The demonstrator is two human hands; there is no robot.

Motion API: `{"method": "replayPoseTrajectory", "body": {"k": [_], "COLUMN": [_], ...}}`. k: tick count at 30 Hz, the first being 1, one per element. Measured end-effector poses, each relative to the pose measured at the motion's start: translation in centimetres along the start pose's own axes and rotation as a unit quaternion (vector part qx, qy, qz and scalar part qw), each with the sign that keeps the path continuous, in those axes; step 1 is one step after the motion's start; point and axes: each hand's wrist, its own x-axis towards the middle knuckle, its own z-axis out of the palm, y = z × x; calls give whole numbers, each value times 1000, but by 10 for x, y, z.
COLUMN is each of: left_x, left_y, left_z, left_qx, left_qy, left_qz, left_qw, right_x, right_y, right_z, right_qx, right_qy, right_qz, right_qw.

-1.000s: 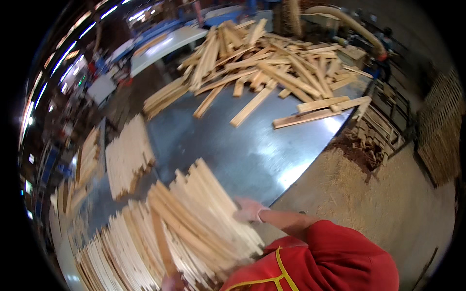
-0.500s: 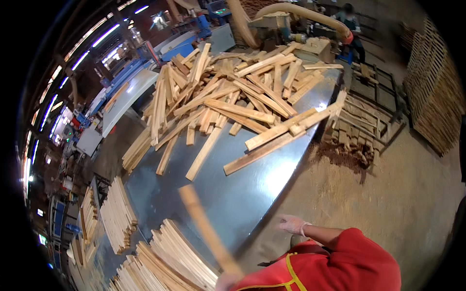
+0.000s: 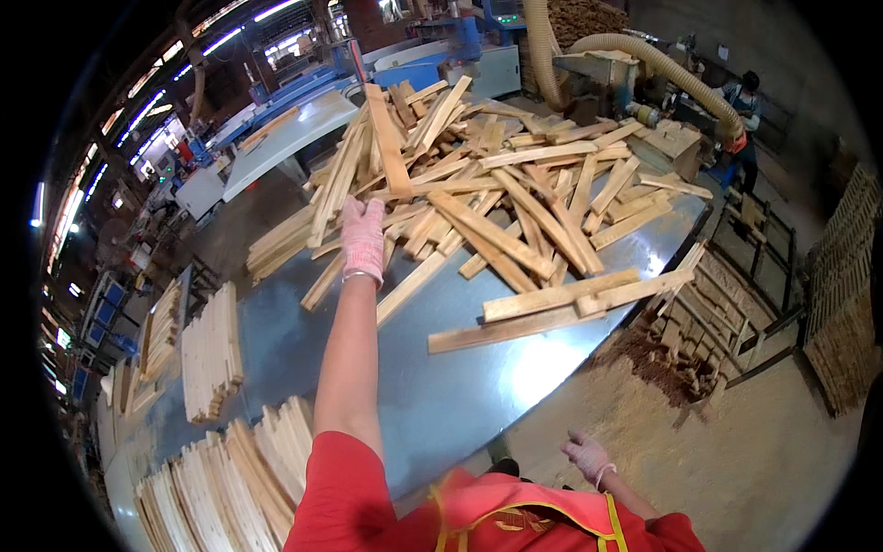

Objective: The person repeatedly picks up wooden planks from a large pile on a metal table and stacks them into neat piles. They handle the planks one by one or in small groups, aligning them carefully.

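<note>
Glossy grey metal covered the table [image 3: 432, 405] in the head view, with a jumbled pile of wooden slats [image 3: 492, 232] at its far end and a neat row of slats [image 3: 216, 488] at near left. Fingers spread, the gloved left hand [image 3: 362, 237] was at the pile's near-left edge, close to a reddish slat [image 3: 388, 138]; whether they touched, I couldn't tell. The gloved right hand [image 3: 589, 456] hung over the dusty floor [image 3: 662, 488], fingers loosely parted.
</note>
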Motion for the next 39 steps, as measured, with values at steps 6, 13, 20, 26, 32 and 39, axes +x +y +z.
{"method": "replayPoseTrajectory", "body": {"k": [6, 13, 20, 26, 32, 39], "left_x": [-106, -184, -186, -245, -254, -320], "left_y": [-1, 56, 62, 59, 38, -5], "left_z": [146, 204, 253, 187, 40, 39], "left_qx": [-100, 60, 159, 154, 194, -273], "left_qy": [-256, -347, -515, -584, -461, -34], "left_qz": [-117, 218, 145, 66, 15, -528], "left_qw": [954, 910, 830, 794, 866, 804], "right_x": [41, 117, 285, 356, 248, 213], "right_y": [-6, -92, -160, -159, -231, -262], "right_z": [-58, -144, -237, -278, -227, -26], "right_qx": [-71, 316, 298, 204, 374, 284], "right_qy": [50, 126, 379, 410, 325, -64], "right_qz": [38, -4, -54, 48, -134, -130], "right_qw": [995, 940, 874, 888, 858, 948]}}
